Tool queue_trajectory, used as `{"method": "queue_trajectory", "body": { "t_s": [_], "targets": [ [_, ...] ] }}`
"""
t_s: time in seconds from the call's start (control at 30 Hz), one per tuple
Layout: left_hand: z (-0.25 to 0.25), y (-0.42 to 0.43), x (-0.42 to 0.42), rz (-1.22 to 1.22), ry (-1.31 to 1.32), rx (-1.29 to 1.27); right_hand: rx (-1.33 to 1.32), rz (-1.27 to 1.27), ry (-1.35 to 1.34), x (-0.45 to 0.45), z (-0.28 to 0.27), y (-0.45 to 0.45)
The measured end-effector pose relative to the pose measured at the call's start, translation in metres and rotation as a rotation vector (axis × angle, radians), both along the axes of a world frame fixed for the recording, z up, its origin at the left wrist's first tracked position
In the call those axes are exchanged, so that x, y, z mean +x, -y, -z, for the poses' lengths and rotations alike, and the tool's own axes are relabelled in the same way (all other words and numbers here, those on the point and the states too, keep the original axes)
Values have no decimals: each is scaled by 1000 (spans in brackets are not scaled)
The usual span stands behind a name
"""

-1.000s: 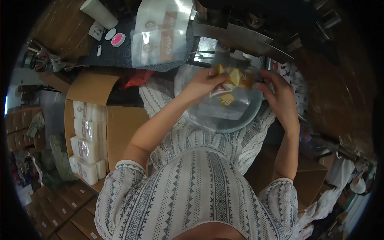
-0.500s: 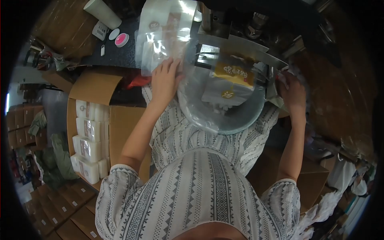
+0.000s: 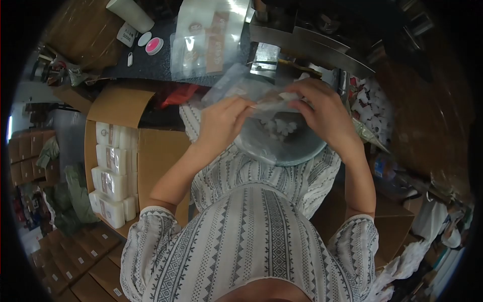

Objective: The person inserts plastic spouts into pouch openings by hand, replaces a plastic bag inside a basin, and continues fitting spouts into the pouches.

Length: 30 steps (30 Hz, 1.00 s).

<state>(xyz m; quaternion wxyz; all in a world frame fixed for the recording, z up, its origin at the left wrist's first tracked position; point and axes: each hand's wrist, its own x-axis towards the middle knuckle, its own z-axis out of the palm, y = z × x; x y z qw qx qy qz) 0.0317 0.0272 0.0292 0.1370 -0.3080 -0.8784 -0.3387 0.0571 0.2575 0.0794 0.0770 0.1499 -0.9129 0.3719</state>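
My left hand (image 3: 221,121) is closed in a pinch on one side of a clear plastic bag (image 3: 266,100). On the bag's other side, my right hand (image 3: 327,113) pinches it between thumb and fingers. The bag is stretched between both hands, above a round basin (image 3: 302,160) on my lap. Small white pieces (image 3: 282,127) lie in the basin. Beyond my left hand, a stack of clear printed bags (image 3: 198,38) rests on the dark tabletop (image 3: 151,68).
Metal machine parts (image 3: 312,43) stand just beyond the basin. An open cardboard box (image 3: 161,171) with several packed white bundles (image 3: 110,183) is at my left. More white pieces (image 3: 372,105) are heaped at right. A pink round tin (image 3: 154,46) sits on the table.
My left hand has left the bag stack and moved right, now holding a bag. My right hand came in from the right to the same bag. The yellow-printed pouch over the basin is gone from there.
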Motion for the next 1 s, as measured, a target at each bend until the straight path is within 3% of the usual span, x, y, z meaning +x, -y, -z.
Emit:
{"method": "queue_trajectory", "body": {
  "t_s": [0.03,0.17,0.27,0.33,0.47,0.57,0.63,0.67,0.73,0.87,0.93,0.97,1.0],
  "targets": [
    [4,-3,2,112,120,19,-114,-57,108,1,1,-2],
    [20,-21,1,191,197,29,-145,-56,177,3,6,-20],
    [17,-26,-4,128,124,34,-73,177,69,8,0,-33],
    [17,-26,-6,116,138,23,92,112,102,15,-4,-38],
    [25,-31,-4,205,158,8,52,3,242,15,-9,-30],
    [30,-40,-7,275,271,43,-34,53,238,7,5,-29],
    [23,-49,-10,201,681,155,-166,215,141,3,14,-31],
    [25,-53,-13,199,680,156,-164,213,140,3,13,-35],
    [30,-62,-29,98,1084,439,-77,295,32,7,10,-46],
    [25,-72,-47,35,1166,492,110,319,146,20,2,-65],
    [27,-75,-46,42,1189,618,505,630,190,21,9,-79],
    [31,-72,-45,41,1195,614,504,631,197,22,23,-92],
    [36,-65,-47,19,1037,476,601,593,241,20,44,-108]
  ]
}}
